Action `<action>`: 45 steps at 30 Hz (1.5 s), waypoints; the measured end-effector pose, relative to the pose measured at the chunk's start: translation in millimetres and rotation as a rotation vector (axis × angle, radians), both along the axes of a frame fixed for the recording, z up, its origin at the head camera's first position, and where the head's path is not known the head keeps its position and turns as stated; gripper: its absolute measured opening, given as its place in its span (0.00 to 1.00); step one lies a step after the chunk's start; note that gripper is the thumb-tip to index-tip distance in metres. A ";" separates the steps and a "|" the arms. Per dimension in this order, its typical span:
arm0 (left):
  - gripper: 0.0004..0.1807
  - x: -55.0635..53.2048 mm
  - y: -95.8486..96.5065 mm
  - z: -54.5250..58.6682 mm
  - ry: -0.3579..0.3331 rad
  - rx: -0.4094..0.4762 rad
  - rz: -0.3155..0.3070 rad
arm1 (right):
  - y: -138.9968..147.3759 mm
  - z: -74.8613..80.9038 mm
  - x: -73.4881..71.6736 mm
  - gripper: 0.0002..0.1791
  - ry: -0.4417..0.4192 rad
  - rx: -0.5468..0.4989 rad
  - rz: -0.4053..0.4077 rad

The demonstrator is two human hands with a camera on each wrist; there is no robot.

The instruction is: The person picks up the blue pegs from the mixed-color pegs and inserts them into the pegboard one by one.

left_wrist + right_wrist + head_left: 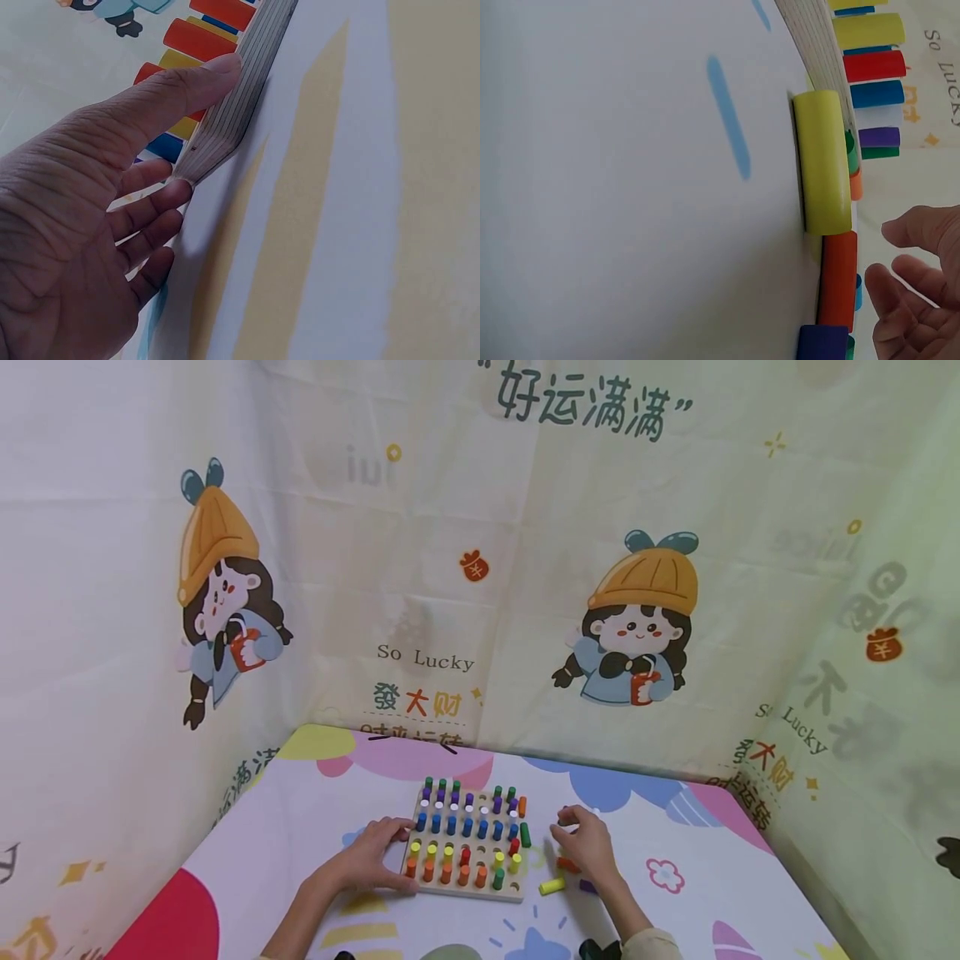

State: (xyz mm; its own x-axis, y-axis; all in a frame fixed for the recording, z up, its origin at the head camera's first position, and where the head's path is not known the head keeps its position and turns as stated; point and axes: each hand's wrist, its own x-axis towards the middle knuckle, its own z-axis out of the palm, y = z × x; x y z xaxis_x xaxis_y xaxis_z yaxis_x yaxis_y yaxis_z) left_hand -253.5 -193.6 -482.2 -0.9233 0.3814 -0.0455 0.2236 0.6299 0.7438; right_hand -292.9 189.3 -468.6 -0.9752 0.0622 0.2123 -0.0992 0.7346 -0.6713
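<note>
A wooden pegboard (468, 892) with rows of coloured pegs stands on the table. My left hand (375, 860) grips its left side; in the left wrist view the thumb (214, 79) lies on the near edge and the fingertips touch around the corner. Right of the board, my right hand (588, 843) hovers with bent fingers. The right wrist view shows a gap between thumb and fingers and no peg in it. Below that hand lie a yellow peg (552, 887), an orange-red peg (567, 865) and a purple peg (588, 887).
Along the board's right side are a green peg (525, 835) and an orange peg (522, 807). Some holes in the board show without pegs. A patterned cloth (667, 835) covers the table, and printed curtains (525, 610) enclose it at the back and sides.
</note>
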 end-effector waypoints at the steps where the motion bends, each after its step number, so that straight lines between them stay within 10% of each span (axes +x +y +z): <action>1: 0.50 0.0 0.2 0.1 -0.004 0.001 0.001 | 0.4 -0.2 -0.5 0.14 -0.008 0.008 -0.014; 29: 0.50 0.2 2.3 2.2 -0.016 -0.010 0.023 | -3.2 0.9 -22.4 0.26 -0.179 0.138 -0.209; 45: 0.50 -1.1 2.6 0.7 -0.013 -0.005 0.022 | 2.0 -3.2 -24.4 0.17 -0.101 0.203 -0.187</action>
